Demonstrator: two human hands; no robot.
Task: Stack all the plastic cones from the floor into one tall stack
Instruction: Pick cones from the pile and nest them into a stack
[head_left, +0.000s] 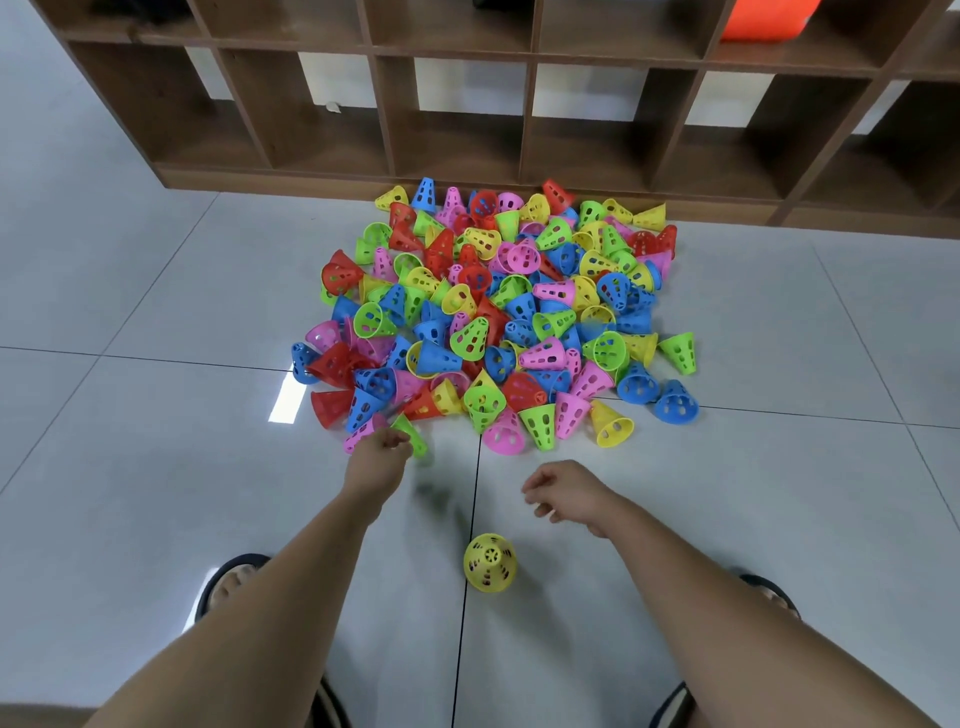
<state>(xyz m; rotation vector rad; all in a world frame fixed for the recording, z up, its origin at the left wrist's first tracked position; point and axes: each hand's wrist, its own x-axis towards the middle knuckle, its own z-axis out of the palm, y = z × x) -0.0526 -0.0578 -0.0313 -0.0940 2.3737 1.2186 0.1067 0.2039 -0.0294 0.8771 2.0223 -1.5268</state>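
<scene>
On the grey tiled floor (156, 312) lies a wide pile of plastic cones (498, 312) in red, blue, green, yellow and pink. Each cone is pierced with oval holes, and they are tumbled on their sides and over one another. Right at the pile's far edge stands a brown wooden shelf unit (457, 130) of open square compartments. An orange object (763, 18) sits in a compartment beyond and to the right of the pile, cut off by the frame.

On the near side of the pile, well apart from it and roughly opposite its middle, a single yellow cone (490, 563) stands alone on its wide end, narrow top upward.

The left hand (382, 454) reaches to the pile's near left corner, where a green cone (413, 436) and a pink cone (358, 435) lie at the very edge. Its fingers are curled at the green cone, but hand and cone are both blurred, so I cannot tell whether the fingers have closed on it.

The right hand (563, 491) hovers above the floor between the pile and the yellow cone, a little right of the pile's middle. Its palm faces down, and its fingers are loosely bent and hold nothing.

A blue cone (675, 404) sits outermost at the pile's near right corner. Farther from the pile than the yellow cone, a foot in a dark sandal (231, 579) shows beside the left forearm.
</scene>
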